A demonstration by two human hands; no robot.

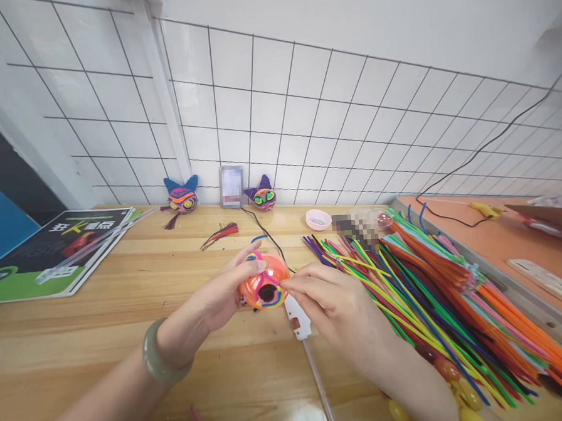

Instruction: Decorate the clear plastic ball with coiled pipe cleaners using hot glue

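My left hand [228, 285] is wrapped round a shiny orange ball [278, 270] from the left, its thumb on top. Coloured pipe cleaners are coiled on the ball in pink, yellow and blue around a black round centre [267, 293]. With thumb and forefinger pinched together, my right hand [326, 296] touches the ball's right side, at the end of a blue-and-yellow pipe cleaner [280, 296]. Beneath the hands, a white glue gun [297, 319] lies on the table, a clear glue stick [321, 384] running from it towards me.
Bundles of coloured pipe cleaners [421, 291] cover the table's right side. At the back stand two finished-looking eared balls, one blue-eared [182, 195], one purple-eared [264, 195], with a phone [231, 187] between them. A pink bowl [318, 220], red tassels [220, 234] and a magazine [61, 250] lie around.
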